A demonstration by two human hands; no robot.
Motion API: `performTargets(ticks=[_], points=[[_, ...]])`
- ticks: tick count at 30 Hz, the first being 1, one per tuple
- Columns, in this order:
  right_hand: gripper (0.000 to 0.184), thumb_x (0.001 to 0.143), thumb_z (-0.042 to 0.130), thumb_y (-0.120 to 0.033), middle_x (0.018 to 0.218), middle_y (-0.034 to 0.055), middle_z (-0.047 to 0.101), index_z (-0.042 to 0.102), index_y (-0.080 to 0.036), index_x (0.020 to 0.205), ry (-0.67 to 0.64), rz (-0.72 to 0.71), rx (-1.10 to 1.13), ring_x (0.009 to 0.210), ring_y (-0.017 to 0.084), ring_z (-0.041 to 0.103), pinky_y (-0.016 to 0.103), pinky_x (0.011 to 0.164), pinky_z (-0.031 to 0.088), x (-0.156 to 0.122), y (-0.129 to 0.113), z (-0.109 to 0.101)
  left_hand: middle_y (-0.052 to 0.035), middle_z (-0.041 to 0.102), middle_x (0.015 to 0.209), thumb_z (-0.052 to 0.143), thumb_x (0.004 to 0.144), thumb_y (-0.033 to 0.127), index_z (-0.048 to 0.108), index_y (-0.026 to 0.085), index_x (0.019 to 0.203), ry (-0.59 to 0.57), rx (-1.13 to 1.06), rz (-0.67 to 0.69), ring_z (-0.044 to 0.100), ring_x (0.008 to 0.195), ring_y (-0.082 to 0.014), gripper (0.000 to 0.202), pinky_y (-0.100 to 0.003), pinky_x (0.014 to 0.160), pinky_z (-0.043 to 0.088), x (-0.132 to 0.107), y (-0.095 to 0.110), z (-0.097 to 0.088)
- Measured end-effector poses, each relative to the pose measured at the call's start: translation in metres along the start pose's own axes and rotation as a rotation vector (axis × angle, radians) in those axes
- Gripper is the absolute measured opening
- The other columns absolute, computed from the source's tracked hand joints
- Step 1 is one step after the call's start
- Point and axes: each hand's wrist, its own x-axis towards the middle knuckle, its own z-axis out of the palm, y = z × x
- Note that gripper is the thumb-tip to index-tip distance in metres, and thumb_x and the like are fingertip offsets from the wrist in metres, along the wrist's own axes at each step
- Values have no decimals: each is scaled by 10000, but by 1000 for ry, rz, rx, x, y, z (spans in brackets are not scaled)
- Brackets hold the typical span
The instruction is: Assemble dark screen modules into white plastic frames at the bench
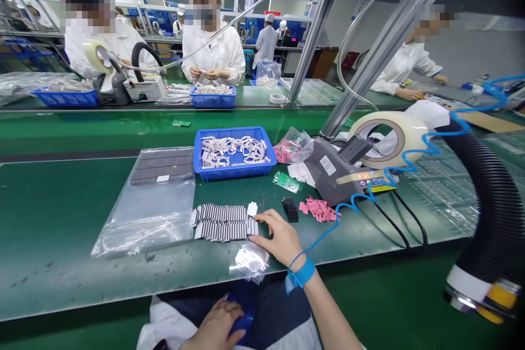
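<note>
My right hand [279, 238] lies flat on the green bench, open, with its fingertips at the end of two rows of dark grey ribbed strips [223, 222]. A small clear bag of white pieces [249, 263] sits just below those fingers. A blue wrist strap [301, 273] circles that wrist. Below the bench edge, my left hand [215, 325] is shut on a blue object [243, 324], whose shape is partly hidden. To the right of my right hand are a black block [290, 209] and loose pink pieces [318, 209].
A blue tray of white parts [234, 132] and a plastic bag of dark strips [163, 165] stand ahead. A green circuit board [287, 181], a grey device [334, 175], a tape roll [388, 139] and a black ribbed hose [484, 202] lie right. Co-workers [213, 46] sit beyond.
</note>
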Motion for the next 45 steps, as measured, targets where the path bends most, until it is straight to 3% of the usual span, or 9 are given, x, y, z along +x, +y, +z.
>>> performTargets(ticks=[7, 14, 17, 21, 24, 30, 34, 39, 45], points=[[245, 696, 740, -241, 840, -7, 602, 628, -211, 911, 43, 25, 36, 550, 98, 518, 237, 552, 451, -2, 4, -2, -138, 673, 1104, 516, 852, 392, 631, 152, 1079, -57, -354, -120, 618, 1045, -232, 350, -360, 949, 455, 5, 49, 5], [199, 787, 654, -275, 939, 50, 591, 597, -206, 965, 187, 76, 95, 646, 128, 538, 237, 522, 461, -30, 3, -22, -120, 671, 1137, 502, 852, 524, 653, 173, 1070, -126, -732, -24, 595, 1094, -231, 439, -384, 1007, 403, 0, 107, -38], [215, 792, 658, -293, 955, 45, 601, 599, -221, 985, 162, -7, 223, 675, 126, 559, 225, 519, 473, -48, -15, -32, -134, 657, 1174, 505, 839, 553, 638, 175, 1127, -161, -1060, -35, 582, 1127, -255, 494, -434, 1028, 377, 2, 129, -53], [274, 766, 701, -318, 981, 46, 634, 604, -238, 1009, 87, -158, 369, 851, 167, 600, 251, 652, 517, -64, -38, -41, -116, 682, 1123, 603, 767, 562, 674, 175, 1087, -181, -1392, -14, 603, 1096, -242, 507, -378, 996, 418, 6, 148, -60], [304, 767, 700, -346, 995, 52, 651, 601, -238, 1033, 52, -224, 390, 934, 191, 601, 311, 790, 522, -70, -46, -43, -95, 722, 972, 671, 748, 483, 707, 168, 1009, -148, -1477, -2, 647, 993, -203, 411, -306, 910, 479, 5, 156, -62], [328, 769, 698, -309, 985, 50, 660, 587, -242, 1070, 39, -243, 365, 923, 200, 613, 340, 789, 538, -71, -51, -41, -53, 720, 884, 775, 673, 375, 702, 181, 994, -71, -1517, -91, 674, 818, -129, 382, -192, 746, 510, 0, 156, -64], [520, 730, 728, -378, 1029, 83, 663, 545, -203, 1185, 38, -275, 272, 956, 223, 614, 361, 800, 552, -73, -55, -38, -43, 709, 832, 810, 624, 369, 699, 164, 997, -23, -1495, -104, 657, 748, -107, 440, -185, 743, 493, 1, 155, -64], [435, 724, 737, -369, 971, 50, 699, 603, -214, 1107, 22, -258, 251, 923, 199, 649, 322, 777, 571, -74, -59, -38, -41, 704, 756, 809, 613, 402, 706, 155, 941, -41, -1429, -88, 633, 659, -105, 424, -175, 614, 450, 0, 155, -62], [454, 725, 717, -429, 1024, 34, 716, 617, -243, 1126, -41, -297, 257, 949, 197, 672, 327, 803, 573, -74, -56, -40, -42, 719, 792, 820, 598, 389, 707, 169, 930, -54, -1370, -85, 673, 766, -145, 415, -223, 726, 482, -3, 148, -60]])
